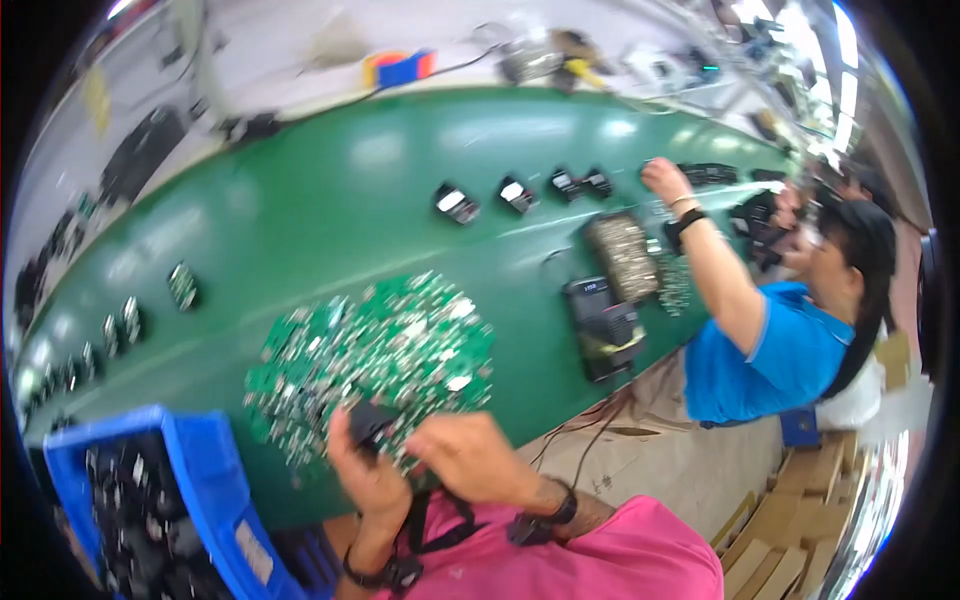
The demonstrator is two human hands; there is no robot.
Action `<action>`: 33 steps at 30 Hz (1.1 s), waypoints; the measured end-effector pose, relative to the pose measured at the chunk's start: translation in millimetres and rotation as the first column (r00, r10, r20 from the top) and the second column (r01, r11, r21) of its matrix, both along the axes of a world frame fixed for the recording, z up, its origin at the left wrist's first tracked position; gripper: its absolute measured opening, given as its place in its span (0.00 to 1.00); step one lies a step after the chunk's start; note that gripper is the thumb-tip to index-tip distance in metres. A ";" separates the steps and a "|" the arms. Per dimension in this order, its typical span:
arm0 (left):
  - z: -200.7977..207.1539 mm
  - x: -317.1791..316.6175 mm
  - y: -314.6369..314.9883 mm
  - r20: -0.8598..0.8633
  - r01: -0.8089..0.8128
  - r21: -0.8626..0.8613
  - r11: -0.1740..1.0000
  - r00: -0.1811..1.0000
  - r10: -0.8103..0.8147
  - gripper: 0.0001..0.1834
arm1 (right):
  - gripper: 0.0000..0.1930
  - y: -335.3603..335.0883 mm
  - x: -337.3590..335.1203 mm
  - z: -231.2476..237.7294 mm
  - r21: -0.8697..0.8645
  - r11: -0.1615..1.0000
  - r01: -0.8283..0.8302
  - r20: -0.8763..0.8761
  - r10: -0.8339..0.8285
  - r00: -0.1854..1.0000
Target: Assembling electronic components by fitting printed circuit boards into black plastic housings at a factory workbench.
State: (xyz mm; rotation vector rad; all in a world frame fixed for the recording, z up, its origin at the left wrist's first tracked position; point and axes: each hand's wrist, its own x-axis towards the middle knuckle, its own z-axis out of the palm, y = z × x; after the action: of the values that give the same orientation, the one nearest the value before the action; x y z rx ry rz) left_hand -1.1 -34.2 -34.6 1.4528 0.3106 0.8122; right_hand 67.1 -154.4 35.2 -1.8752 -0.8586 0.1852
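My left hand (366,478) is closed round a small black plastic housing (370,422), held up at the near edge of a pile of small green circuit boards (390,340). Close beside it on the right is my right hand (470,455), its fingers drawn together and pointing at the housing. Whatever those fingers pinch, if anything, is hidden and blurred. Both hands are over the near edge of the green table (310,210).
At my left stands a blue bin (205,450) of black parts. Several black units (457,203) line the conveyor-like green surface. A black boxy device (603,325) and a bundle of metallic parts (622,255) lie right. A co-worker in a blue shirt (770,350) reaches over the table.
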 end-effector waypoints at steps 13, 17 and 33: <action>27.5 -5.2 24.5 -0.007 0.481 -0.294 0.826 0.863 -0.506 0.28 | 0.16 11.4 8.6 -5.2 -0.082 0.976 0.201 -0.026 -0.204 0.979; 32.2 -1.9 23.7 -0.144 0.420 -0.399 0.816 0.850 -0.507 0.23 | 0.07 14.4 4.6 -5.6 -0.171 0.961 0.216 -0.043 -0.226 0.973; 41.8 -3.1 28.5 -0.292 0.372 -0.050 0.927 0.882 -0.370 0.24 | 0.18 31.6 -7.2 -17.7 -0.021 0.974 0.227 -0.190 -0.226 0.955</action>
State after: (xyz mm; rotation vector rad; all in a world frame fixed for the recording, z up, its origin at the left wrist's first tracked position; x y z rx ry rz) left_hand -4.2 -5.7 7.2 1.5801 0.2426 0.2821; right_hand 59.9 -122.8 17.5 -1.9031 -0.5080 0.2186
